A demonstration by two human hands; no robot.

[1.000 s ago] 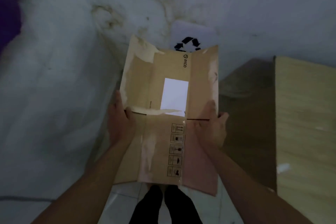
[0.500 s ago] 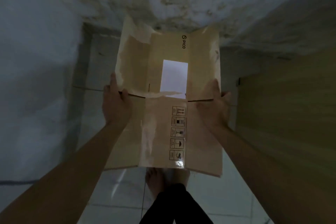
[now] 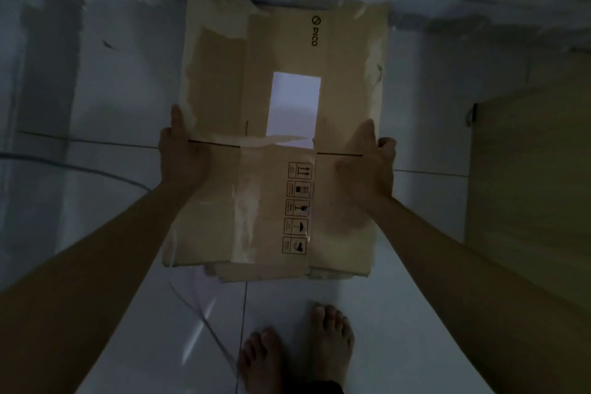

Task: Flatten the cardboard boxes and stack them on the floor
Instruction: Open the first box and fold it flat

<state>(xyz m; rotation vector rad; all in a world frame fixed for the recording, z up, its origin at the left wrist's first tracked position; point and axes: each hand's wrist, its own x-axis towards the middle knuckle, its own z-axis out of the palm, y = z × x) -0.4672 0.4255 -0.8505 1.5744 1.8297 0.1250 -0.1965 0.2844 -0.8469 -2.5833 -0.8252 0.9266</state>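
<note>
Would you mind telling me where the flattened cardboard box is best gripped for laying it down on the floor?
Probably at its two long side edges near the middle, one hand from each side, as the left hand and right hand hold it now. The flattened cardboard box is a wide, thin sheet with slits at mid-length, so gripping beside those slits should keep both halves level.

The flattened cardboard box (image 3: pixel 281 144) reads "PICO" beside a circle logo near its far edge; a column of five handling pictograms runs below, their small print unreadable.
</note>
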